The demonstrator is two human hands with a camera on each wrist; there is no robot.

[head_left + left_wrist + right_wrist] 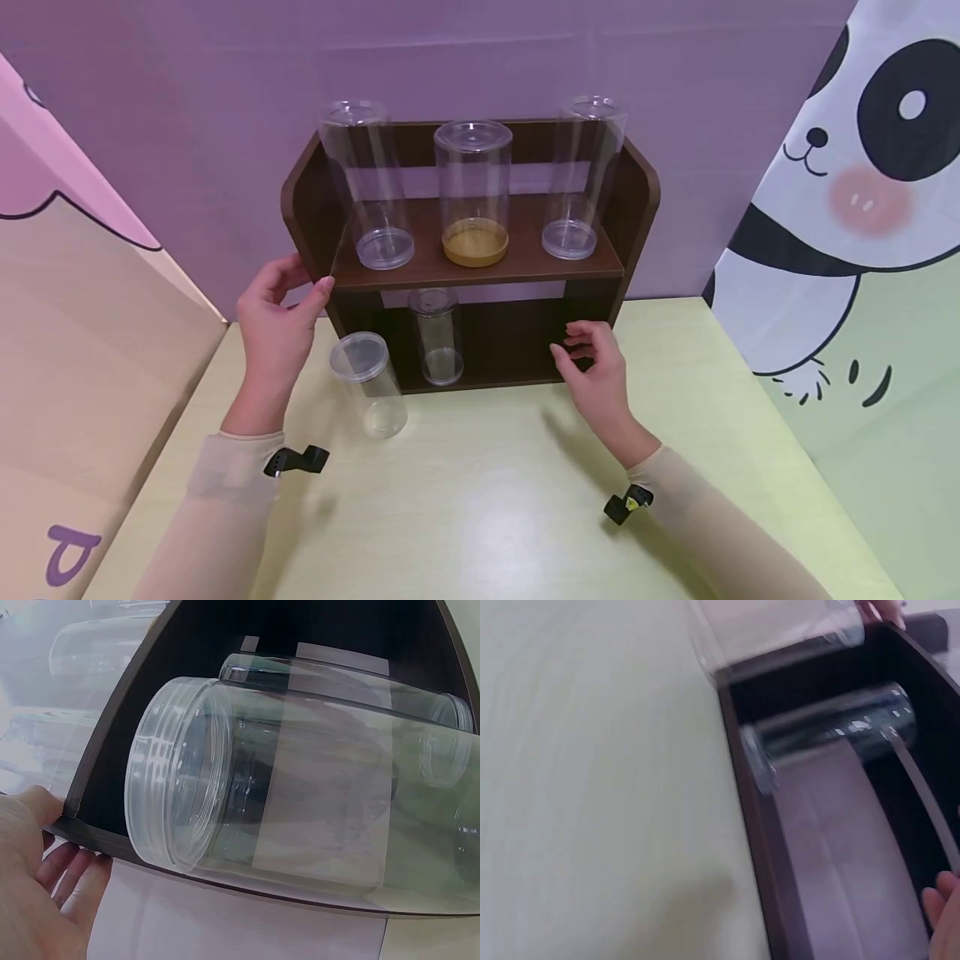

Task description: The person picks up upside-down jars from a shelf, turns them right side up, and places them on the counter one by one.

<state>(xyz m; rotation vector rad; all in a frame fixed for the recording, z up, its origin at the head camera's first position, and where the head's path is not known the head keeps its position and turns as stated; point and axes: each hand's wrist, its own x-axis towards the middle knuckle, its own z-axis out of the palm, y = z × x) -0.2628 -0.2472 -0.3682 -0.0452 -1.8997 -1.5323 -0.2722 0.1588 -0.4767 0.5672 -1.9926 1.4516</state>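
A dark brown two-tier wooden shelf (480, 279) stands against the wall. My left hand (279, 321) grips its left side panel, thumb at the front edge and fingers round the outer side; the left wrist view shows the same hold. Beside that hand, a clear jar with a frosted lid (369, 385) stands on the table before the shelf's lower left corner. On the lower tier sits a slimmer clear jar (437, 337). My right hand (597, 367) hovers before the lower tier's right end, fingers loosely bent with nothing between them.
On the upper tier stand a clear jar (367, 183) at left, one with a yellow-brown base (475, 187) in the middle and another clear jar (585, 179) at right. The pale table (480, 500) reaches forward from the shelf. A printed cloth (847, 208) hangs at right.
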